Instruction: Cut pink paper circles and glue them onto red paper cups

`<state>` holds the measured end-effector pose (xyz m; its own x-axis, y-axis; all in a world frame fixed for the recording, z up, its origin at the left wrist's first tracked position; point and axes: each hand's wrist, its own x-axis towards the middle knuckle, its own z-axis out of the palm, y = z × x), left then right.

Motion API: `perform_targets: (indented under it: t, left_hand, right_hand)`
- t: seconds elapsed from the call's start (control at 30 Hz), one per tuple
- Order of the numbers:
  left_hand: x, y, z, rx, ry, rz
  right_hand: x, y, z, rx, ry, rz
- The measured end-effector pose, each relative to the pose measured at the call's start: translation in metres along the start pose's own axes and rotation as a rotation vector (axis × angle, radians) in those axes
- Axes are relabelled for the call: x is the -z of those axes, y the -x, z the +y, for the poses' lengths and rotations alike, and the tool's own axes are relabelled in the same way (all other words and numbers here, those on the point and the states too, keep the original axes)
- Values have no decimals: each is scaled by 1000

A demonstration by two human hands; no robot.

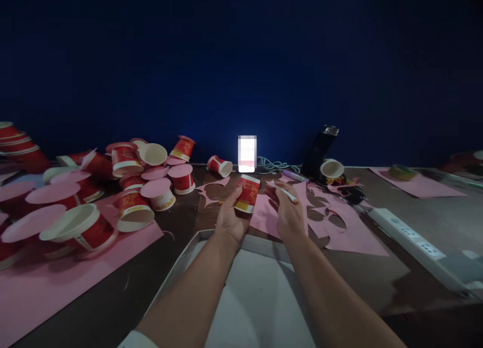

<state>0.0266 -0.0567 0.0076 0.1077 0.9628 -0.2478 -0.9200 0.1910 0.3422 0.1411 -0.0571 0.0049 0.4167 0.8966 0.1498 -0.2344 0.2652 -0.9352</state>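
Note:
My left hand (231,219) is wrapped round a red paper cup (248,193) with gold print and a yellow band near its lower end. To its right, my right hand (290,212) grips a white pen (287,193) with an orange end. Beneath and beyond my right hand lies a pink paper sheet (264,218). My forearms extend over a shallow white box (260,292). Cup and pen are apart.
Red cups (136,207), several with pink paper discs, crowd the left side. Cut pink paper (354,232) and a power strip (411,239) lie right. A bright screen (247,154), cables (277,165) and a black flask (319,149) stand behind.

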Motion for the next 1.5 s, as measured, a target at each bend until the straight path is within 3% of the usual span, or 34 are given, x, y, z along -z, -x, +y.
perform_targets:
  t: [0.1,0.2,0.3,0.5,0.67,0.8,0.97,1.03,1.17,1.3,1.5]
  left_hand:
    - [-2,4,1,41,1,-43]
    - [-2,5,1,71,3,-71]
    - [-1,5,1,70,-4,-92]
    - [-4,9,-8,21,-37,-191]
    - [0,11,-25,-84,-264,-305]
    - [3,7,-26,-106,-254,-255]
    - [3,1,-19,-105,-163,-42]
    - [2,2,-17,-96,-139,21]
    - [1,5,-17,-77,-117,29]
    - [1,6,-17,-98,-123,16]
    - [1,5,-17,-112,-144,-8]
  right_hand:
    - [-1,-1,3,-242,-126,-153]
    - [-5,7,0,-289,-245,-317]
    - [-10,13,-4,-256,-299,-383]
    - [-9,8,-2,-158,-315,-283]
    - [-6,4,6,-87,-199,-160]
    - [-7,6,6,17,-44,-151]
    - [-1,9,-8,417,114,2]
    - [2,13,-13,517,194,-35]
    - [6,21,-17,683,431,-145]
    - [7,23,-18,761,529,-152]
    - [6,22,-19,748,605,-149]
